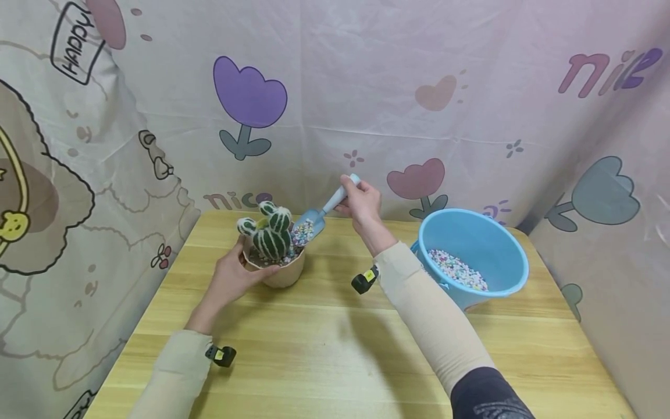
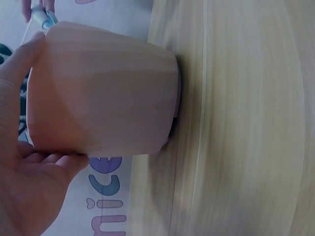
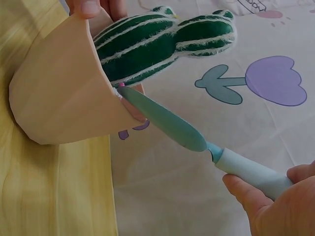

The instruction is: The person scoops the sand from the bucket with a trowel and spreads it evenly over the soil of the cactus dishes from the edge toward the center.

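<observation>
A peach-coloured flower pot point(image 1: 287, 276) with a green, white-striped cactus point(image 1: 272, 241) stands on the left part of the table. My left hand point(image 1: 234, 274) grips it from the left, thumb at the front of the rim and fingers round the side. My right hand point(image 1: 364, 203) holds a light-blue trowel point(image 1: 335, 201) by its handle, blade sloping down to the pot's right rim. Multicoloured pebbles point(image 1: 303, 233) lie on the blade, and some are in the pot beside the cactus. In the right wrist view the trowel's tip point(image 3: 129, 92) meets the rim near the cactus base.
A blue bucket point(image 1: 494, 253) stands on the right of the wooden table point(image 1: 314, 349), with more multicoloured pebbles point(image 1: 458, 270) at its bottom. Behind the table hangs a printed cloth point(image 1: 335, 87) with flowers and lettering; it continues along both sides.
</observation>
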### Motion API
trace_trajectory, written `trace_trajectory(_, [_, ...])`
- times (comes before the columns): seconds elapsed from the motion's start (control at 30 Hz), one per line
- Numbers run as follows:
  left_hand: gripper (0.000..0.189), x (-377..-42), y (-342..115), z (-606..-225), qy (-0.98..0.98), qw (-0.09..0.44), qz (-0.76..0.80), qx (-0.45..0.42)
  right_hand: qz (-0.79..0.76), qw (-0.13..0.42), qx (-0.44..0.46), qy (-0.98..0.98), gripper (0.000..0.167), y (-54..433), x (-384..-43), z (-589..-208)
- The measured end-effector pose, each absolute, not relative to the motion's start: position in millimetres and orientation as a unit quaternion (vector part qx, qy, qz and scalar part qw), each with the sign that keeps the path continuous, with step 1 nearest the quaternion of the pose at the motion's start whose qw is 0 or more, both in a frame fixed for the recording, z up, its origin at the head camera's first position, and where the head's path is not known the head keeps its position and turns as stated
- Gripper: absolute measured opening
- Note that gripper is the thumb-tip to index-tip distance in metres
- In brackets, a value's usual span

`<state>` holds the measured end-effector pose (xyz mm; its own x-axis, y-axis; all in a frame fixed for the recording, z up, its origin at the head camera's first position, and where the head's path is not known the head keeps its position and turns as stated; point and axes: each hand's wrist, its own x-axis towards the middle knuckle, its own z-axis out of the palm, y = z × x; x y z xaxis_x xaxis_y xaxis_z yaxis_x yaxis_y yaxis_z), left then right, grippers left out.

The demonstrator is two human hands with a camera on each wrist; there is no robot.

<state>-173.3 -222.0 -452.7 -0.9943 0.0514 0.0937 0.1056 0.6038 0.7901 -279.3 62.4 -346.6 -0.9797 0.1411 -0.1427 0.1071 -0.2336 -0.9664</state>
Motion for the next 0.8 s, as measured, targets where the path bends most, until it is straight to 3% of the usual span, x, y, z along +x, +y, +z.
trace_trajectory(0.2, [0.123, -170.4, -215.6, -453.0, -0.898, 0.043, -0.437, -0.022, 0.778, 0.011, -0.098, -0.620, 0.042, 62.1, -278.7, -345.0])
trace_trajectory(0.5, [0.104, -170.3, -208.9, -460.8, -0.889, 0.078, -0.450, -0.021, 0.777, 0.013, -0.100, -0.621, 0.040, 61.6, -278.0, -344.3])
trace_trajectory(0.8, [0.128, -172.0, -224.8, -456.0, -0.892, 0.015, -0.450, -0.039, 0.775, 0.012, -0.106, -0.623, 0.039, 63.0, -277.4, -344.0])
